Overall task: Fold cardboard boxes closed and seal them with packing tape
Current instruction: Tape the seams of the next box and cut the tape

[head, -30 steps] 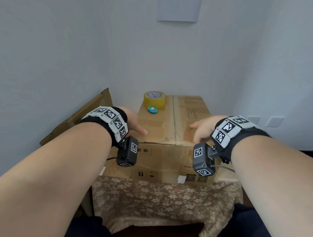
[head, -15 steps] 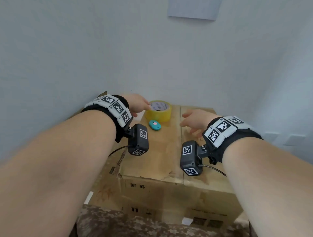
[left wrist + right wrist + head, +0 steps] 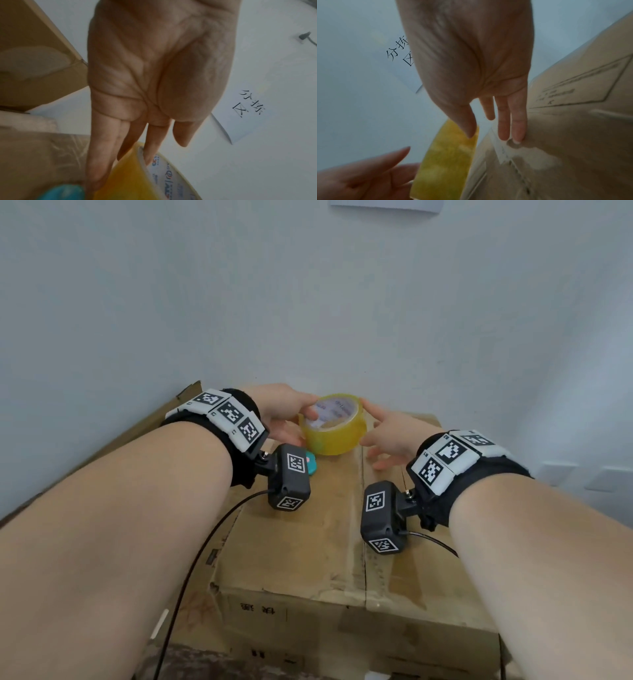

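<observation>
The cardboard box [image 3: 301, 542], flaps folded flat and its contents hidden, fills the foreground against a pale wall [image 3: 308, 302], with a loose cardboard sheet [image 3: 144, 433] leaning at its left. The yellow tape roll [image 3: 334, 428] is tilted up off the far end of the box lid, where the left hand [image 3: 284, 414] pinches it, one finger inside the core and the others on the outer face, while the right hand [image 3: 394, 436] reaches in with fingers straight and slightly spread, thumb tip at the roll's side. A small teal object [image 3: 311, 465] lies on the lid just beside the roll, and a paper sheet [image 3: 243, 115] with handwritten characters hangs on the wall.
</observation>
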